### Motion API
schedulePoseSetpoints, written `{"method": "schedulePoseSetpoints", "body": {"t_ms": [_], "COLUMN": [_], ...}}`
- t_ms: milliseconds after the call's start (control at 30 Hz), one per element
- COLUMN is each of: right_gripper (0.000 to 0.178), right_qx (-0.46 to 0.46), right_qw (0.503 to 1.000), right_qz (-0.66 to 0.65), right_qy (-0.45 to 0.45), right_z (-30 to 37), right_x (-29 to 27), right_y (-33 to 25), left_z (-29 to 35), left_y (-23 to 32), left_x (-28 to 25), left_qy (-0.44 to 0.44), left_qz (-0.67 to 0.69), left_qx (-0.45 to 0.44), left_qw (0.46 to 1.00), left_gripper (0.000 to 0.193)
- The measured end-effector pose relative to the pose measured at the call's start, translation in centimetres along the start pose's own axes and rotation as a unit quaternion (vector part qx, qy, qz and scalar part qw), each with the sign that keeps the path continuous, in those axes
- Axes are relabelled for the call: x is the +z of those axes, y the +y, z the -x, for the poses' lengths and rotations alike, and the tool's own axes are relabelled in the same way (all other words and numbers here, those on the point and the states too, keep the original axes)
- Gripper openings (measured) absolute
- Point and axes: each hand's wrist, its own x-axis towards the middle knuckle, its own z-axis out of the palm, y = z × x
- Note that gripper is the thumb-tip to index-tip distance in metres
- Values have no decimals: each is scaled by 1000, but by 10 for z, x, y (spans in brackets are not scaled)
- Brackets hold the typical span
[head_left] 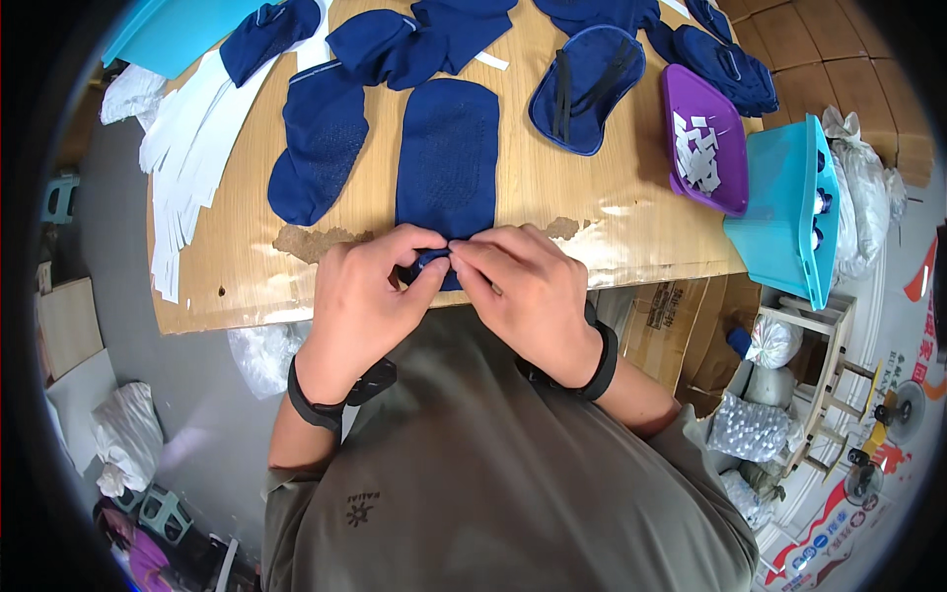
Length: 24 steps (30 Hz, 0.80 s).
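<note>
A navy blue sock (449, 148) with a dotted grip sole lies flat on the wooden table, its toe pointing away from me. At its near end, by the table's front edge, my left hand (375, 281) pinches the bunched cuff between thumb and forefinger. My right hand (533, 286) pinches the same cuff close beside it, the fingertips of both hands nearly touching. Just left of this sock lies another navy sock (321, 148). Farther back are more navy socks (380, 44) in a loose heap. The fingers hide part of the cuff.
White paper strips (187, 148) fan out on the table's left. At right are a navy pouch-like item (597, 84) with black straps, a purple basket (728, 128) of white paper pieces and a turquoise bin (774, 212). Cardboard boxes (838, 69) stand beyond.
</note>
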Motion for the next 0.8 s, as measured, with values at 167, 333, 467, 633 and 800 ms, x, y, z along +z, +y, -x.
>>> {"method": "schedulePoseSetpoints", "body": {"t_ms": [167,333,467,633,800], "right_gripper": [11,10,14,12,22], "right_qx": [48,92,145,116,-46], "right_qw": [998,987,968,965,996], "right_qz": [-38,-123,-197,-237,-65], "right_qy": [-11,-52,-50,-12,42], "right_z": [-3,-7,-8,-3,5], "right_x": [3,5,5,11,10], "right_y": [5,10,13,20,25], "left_z": [8,10,16,21,19], "left_y": [0,-16,-24,-12,-5], "left_x": [11,15,16,6,4], "left_qy": [105,216,160,124,92], "left_qz": [-85,-154,-170,-269,-270], "left_qx": [101,292,297,234,223], "left_qw": [986,919,926,926,932], "left_gripper": [19,21,18,24,29]}}
